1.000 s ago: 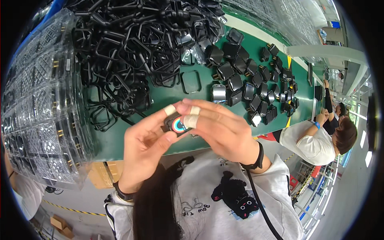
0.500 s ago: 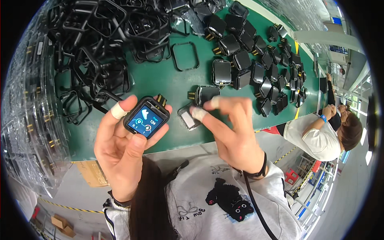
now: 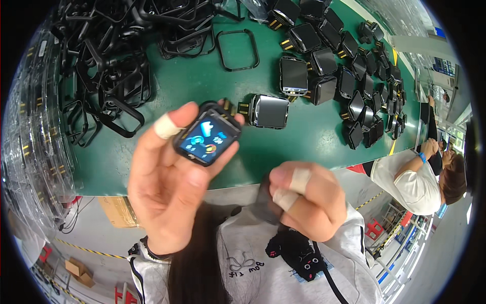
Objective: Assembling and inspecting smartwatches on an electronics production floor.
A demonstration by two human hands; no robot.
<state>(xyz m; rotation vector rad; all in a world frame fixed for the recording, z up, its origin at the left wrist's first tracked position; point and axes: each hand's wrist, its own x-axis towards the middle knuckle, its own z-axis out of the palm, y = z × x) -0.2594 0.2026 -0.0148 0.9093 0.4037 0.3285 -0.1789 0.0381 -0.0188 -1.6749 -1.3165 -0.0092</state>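
My left hand [image 3: 164, 192] grips a small square smartwatch unit [image 3: 210, 136] by its sides. Its screen is lit with blue and coloured graphics, a black frame surrounds it, and gold contacts stick out at the top corner. My right hand [image 3: 311, 200], closed near my chest, pinches a thin dark flat piece [image 3: 264, 202]; motion blurs it, and its details cannot be made out. Pale tape wraps fingertips on both hands. Between the hands, farther off, a watch module [image 3: 270, 111] with an unlit screen and gold contacts lies on the table.
Black frames [image 3: 111, 71] pile up at the far left, with a single frame [image 3: 238, 49] beside them. Several dark watch modules [image 3: 324, 61] spread over the green table [image 3: 187, 83] at right. Clear plastic trays [image 3: 35, 131] line the left side. A co-worker [image 3: 405, 177] sits at right.
My right hand has lifted the flat piece off the table and drawn it back toward my chest. My left hand has shifted slightly right with the smartwatch unit.
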